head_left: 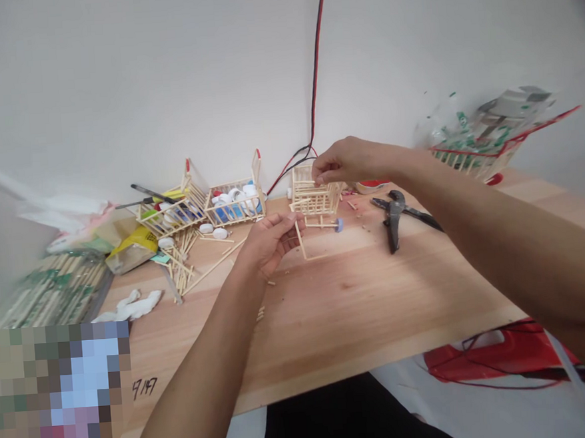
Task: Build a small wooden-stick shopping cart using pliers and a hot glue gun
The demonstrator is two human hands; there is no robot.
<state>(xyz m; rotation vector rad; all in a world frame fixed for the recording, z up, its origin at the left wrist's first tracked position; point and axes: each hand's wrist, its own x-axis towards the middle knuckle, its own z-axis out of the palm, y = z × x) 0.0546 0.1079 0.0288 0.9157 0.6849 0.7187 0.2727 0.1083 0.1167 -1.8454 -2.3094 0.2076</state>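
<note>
My left hand (275, 242) is closed in a pinch on a small frame of thin wooden sticks (301, 242), with two of its sticks meeting at a corner low over the table. Behind it stands a little cart built of wooden sticks (314, 201), with a bluish round wheel (340, 225) at its lower right. Over the cart's top, my right hand (341, 161) points downward with its fingers curled together. Whatever those fingertips hold, if anything, is too small to make out.
Two more stick carts, one filled with bottle caps (236, 199), stand left. Loose sticks (180, 267) and white caps (220, 233) lie before them. A black hand tool (395, 218) lies right, near a stick basket of plastic bottles (473, 159). Bundled sticks (59, 285) are far left.
</note>
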